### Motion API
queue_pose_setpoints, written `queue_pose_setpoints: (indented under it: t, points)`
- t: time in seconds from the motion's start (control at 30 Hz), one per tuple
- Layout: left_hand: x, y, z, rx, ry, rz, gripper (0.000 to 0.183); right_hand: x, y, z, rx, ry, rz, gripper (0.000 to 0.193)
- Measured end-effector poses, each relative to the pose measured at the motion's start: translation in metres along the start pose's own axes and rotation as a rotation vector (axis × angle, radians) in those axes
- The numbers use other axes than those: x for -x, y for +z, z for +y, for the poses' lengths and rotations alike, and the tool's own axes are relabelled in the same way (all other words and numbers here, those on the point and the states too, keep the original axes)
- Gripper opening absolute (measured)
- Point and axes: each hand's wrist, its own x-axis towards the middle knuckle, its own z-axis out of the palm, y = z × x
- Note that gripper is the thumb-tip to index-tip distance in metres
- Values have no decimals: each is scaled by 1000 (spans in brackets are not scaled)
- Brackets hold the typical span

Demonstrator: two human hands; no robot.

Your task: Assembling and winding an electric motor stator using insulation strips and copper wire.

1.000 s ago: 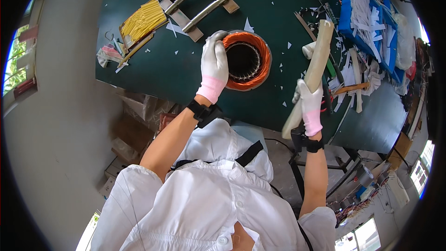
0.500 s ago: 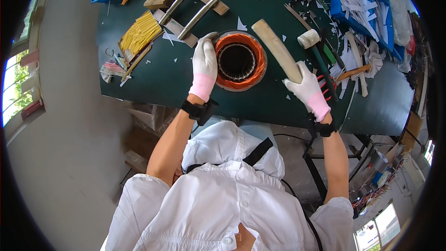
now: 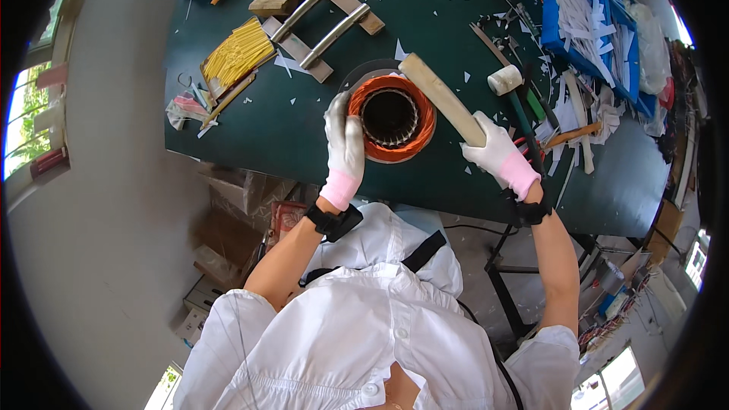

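Observation:
A motor stator stands on the table, with its ring of orange-red copper windings around a dark round bore. My left hand, in a white glove with a pink cuff, rests along the stator's left side with its fingers stretched out. A dark round plate shows partly behind the stator. My right hand, gloved alike, is closed around the lower end of a pale wooden stick. The stick slants up to the left, its far end over or beside the winding's upper right edge; contact I cannot tell.
A metal-and-wood rack and a pile of yellow strips lie to the left. At right are a white-headed mallet, pliers and a blue bin of white strips. Paper scraps dot the green table.
The wooden stick's far end has moved left and closer to the stator. My left hand has slid from the stator's upper left down along its side. The view has shifted slightly.

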Motion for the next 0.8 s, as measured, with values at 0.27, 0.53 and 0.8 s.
queue_pose_setpoints:
  t: [0.27,0.53,0.8]
  points:
    - [-42,-24,0,-162,175,-267,69,-21,-3,-6,116,-44,4,52]
    - [-22,-53,-63,56,-132,338,36,-88,-4,28,129,-124,326,60]
    - [228,-180,-195,-479,-677,-169,55,-29,23,41,307,-522,571,35]
